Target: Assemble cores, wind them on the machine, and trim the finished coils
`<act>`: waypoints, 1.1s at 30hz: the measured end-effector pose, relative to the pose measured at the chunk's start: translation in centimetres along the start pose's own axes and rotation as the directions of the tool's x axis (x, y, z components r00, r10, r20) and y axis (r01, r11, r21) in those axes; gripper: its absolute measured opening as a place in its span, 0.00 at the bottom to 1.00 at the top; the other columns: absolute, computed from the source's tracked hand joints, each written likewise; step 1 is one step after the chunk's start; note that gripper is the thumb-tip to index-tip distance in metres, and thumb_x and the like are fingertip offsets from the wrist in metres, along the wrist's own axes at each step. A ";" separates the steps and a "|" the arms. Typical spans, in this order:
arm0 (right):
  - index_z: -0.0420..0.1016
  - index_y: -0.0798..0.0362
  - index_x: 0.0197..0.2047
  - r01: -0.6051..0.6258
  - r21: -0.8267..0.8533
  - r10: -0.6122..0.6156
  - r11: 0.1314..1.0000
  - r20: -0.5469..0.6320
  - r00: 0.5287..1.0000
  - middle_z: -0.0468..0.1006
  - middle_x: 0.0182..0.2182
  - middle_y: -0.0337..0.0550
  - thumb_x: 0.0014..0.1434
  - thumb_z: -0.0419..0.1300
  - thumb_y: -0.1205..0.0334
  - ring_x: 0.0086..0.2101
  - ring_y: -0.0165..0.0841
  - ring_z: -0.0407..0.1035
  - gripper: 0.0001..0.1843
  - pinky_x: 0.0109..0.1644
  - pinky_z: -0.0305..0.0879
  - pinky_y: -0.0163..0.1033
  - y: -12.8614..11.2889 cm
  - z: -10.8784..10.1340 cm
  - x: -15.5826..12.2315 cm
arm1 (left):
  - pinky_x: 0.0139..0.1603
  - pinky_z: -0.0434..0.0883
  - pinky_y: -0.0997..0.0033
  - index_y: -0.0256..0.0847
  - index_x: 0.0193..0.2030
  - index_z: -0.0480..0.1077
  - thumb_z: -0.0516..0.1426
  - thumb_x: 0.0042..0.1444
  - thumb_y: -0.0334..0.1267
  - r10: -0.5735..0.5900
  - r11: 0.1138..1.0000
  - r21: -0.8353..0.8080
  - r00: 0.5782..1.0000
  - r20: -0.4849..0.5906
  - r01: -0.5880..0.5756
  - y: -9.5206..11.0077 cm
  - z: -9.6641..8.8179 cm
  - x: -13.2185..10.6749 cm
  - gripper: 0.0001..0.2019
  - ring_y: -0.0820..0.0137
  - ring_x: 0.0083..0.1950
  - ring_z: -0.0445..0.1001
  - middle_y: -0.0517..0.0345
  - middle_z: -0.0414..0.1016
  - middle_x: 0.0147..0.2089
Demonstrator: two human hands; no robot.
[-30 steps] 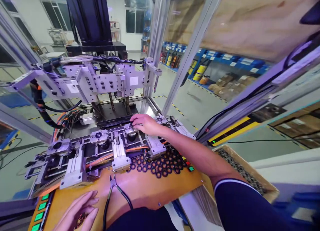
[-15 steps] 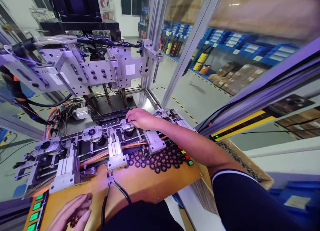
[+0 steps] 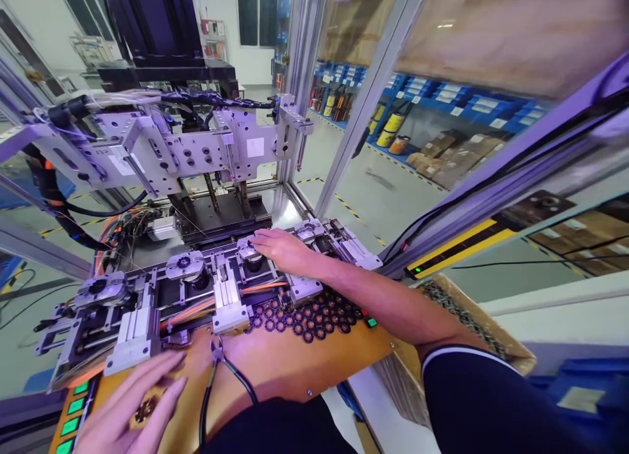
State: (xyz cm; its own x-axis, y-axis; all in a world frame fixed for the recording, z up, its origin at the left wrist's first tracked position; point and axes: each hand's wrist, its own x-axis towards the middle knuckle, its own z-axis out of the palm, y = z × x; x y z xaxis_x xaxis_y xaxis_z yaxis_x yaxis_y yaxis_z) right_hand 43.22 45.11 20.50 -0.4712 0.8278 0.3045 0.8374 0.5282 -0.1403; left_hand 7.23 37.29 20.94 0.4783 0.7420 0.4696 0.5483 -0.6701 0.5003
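Note:
My right hand [image 3: 278, 248] reaches across the machine and rests on a round metal fixture [image 3: 247, 249], its fingers pressed onto the top; what lies under the fingertips is hidden. My left hand [image 3: 126, 408] lies near the front left of the orange board [image 3: 295, 362], palm up, fingers stretched out, with a small dark ring [image 3: 144, 409] on the palm. Several dark rings [image 3: 304, 316] lie in a heap on the board in front of the fixtures. Two more round fixtures [image 3: 183, 265] [image 3: 99, 287] stand to the left.
Pliers with black handles [image 3: 221, 369] lie on the board between my hands. Green buttons [image 3: 73, 408] line the left front edge. A metal press head [image 3: 187, 149] hangs above the fixtures. A cardboard box of rings [image 3: 462, 316] stands at right.
My left hand has moved up and forward and turned its palm up, showing the ring. My right hand has stayed on the same fixture. The view has shifted slightly.

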 end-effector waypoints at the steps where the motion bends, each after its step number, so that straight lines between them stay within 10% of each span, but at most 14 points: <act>1: 0.79 0.62 0.50 -0.003 -0.005 0.003 1.000 -0.027 1.000 0.77 0.55 0.55 0.54 0.56 0.82 0.58 0.48 0.68 0.22 0.57 0.70 0.55 -0.1 0.0 -0.1 | 0.53 0.80 0.65 0.48 0.52 0.76 0.60 0.60 0.43 0.081 0.996 0.019 0.991 0.102 -0.084 0.4 0.4 2.1 0.14 0.62 0.48 0.83 0.56 0.83 0.51; 6: 0.75 0.62 0.56 -0.082 -0.023 0.072 0.996 -0.295 0.953 0.76 0.57 0.56 0.61 0.51 0.78 0.59 0.43 0.68 0.22 0.62 0.68 0.53 -2.5 -2.3 -2.5 | 0.66 0.68 0.49 0.31 0.60 0.70 0.49 0.67 0.40 0.212 0.938 0.211 0.937 0.278 -0.275 2.0 5.8 12.6 0.21 0.54 0.66 0.70 0.38 0.71 0.66; 10: 0.72 0.61 0.59 -0.144 0.004 0.128 0.990 -0.477 0.870 0.76 0.56 0.54 0.65 0.48 0.77 0.58 0.38 0.68 0.23 0.65 0.67 0.49 -6.3 -3.9 -8.6 | 0.68 0.65 0.45 0.30 0.63 0.68 0.50 0.64 0.34 0.196 0.914 0.262 0.904 0.379 -0.308 1.7 9.9 16.4 0.22 0.51 0.71 0.62 0.39 0.67 0.68; 20: 0.76 0.57 0.52 -0.441 0.159 0.460 0.883 -0.479 0.748 0.82 0.45 0.52 0.64 0.52 0.76 0.45 0.37 0.79 0.18 0.50 0.80 0.43 -12.9 1.1 -22.5 | 0.69 0.59 0.44 0.32 0.63 0.69 0.47 0.63 0.32 0.145 0.847 0.372 0.839 0.525 -0.379 2.0 10.8 17.9 0.23 0.54 0.73 0.59 0.41 0.66 0.69; 28: 0.78 0.53 0.49 -0.470 0.166 0.498 0.867 -0.341 0.798 0.82 0.43 0.50 0.63 0.54 0.72 0.45 0.41 0.76 0.16 0.52 0.78 0.50 -12.5 6.0 -22.3 | 0.67 0.61 0.40 0.32 0.66 0.64 0.50 0.62 0.34 0.121 0.857 0.364 0.830 0.545 -0.365 2.1 10.8 18.1 0.26 0.49 0.72 0.60 0.41 0.64 0.71; 33: 0.79 0.53 0.41 -0.440 0.157 0.467 0.884 -0.245 0.850 0.78 0.46 0.52 0.59 0.61 0.71 0.50 0.46 0.70 0.09 0.52 0.74 0.56 -11.4 7.9 -20.2 | 0.70 0.52 0.34 0.32 0.73 0.52 0.51 0.66 0.45 0.170 0.894 0.325 0.905 0.391 -0.308 4.6 8.5 16.0 0.32 0.44 0.76 0.47 0.38 0.49 0.77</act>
State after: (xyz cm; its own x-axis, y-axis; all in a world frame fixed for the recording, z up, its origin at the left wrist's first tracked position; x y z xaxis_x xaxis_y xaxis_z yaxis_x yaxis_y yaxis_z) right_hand 40.98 23.87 8.47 0.0583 0.9039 0.4237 0.9042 0.1321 -0.4062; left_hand 23.24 46.25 24.59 0.7940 0.5647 0.2252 0.5658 -0.8219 0.0659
